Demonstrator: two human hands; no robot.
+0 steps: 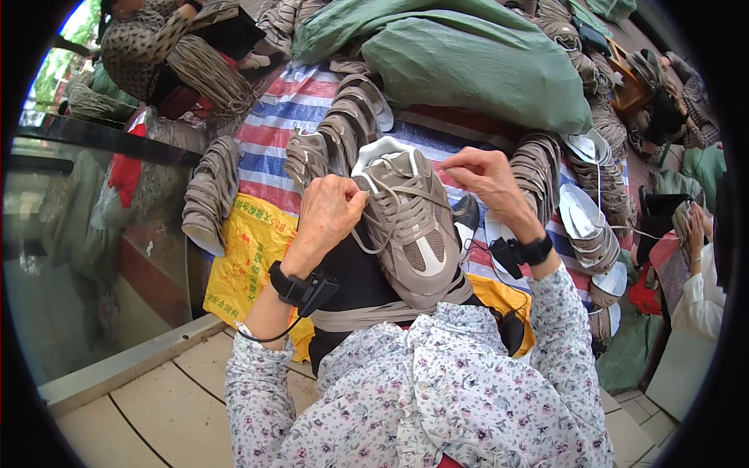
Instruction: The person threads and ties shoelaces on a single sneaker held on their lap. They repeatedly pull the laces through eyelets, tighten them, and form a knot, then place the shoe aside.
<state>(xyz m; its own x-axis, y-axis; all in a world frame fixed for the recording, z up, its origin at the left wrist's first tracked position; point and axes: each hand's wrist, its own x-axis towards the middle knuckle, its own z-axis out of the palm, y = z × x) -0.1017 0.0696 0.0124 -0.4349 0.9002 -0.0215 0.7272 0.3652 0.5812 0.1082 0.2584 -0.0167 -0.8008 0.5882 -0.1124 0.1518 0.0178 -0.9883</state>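
A taupe sneaker (417,234) with mesh panels and a white-lined collar rests on my lap, its toe toward me. Its flat shoelace (402,204) crosses the tongue, and a loose strand hangs down its left side. At the left of the collar, my left hand (328,214) is closed in a pinch on the lace. My right hand (491,183) pinches thumb and fingers together just right of the collar; whatever lies between the fingertips is too small to make out. Across my lap under the toe lies a bundle of taupe laces (370,314).
Rows of nested sneakers (211,195) stand on a striped plastic sheet (269,132), more on the right (538,175). A large green sack (476,70) lies beyond. A yellow printed bag (250,249) is beside my left arm, near a glass panel (101,257). Other people sit at both sides.
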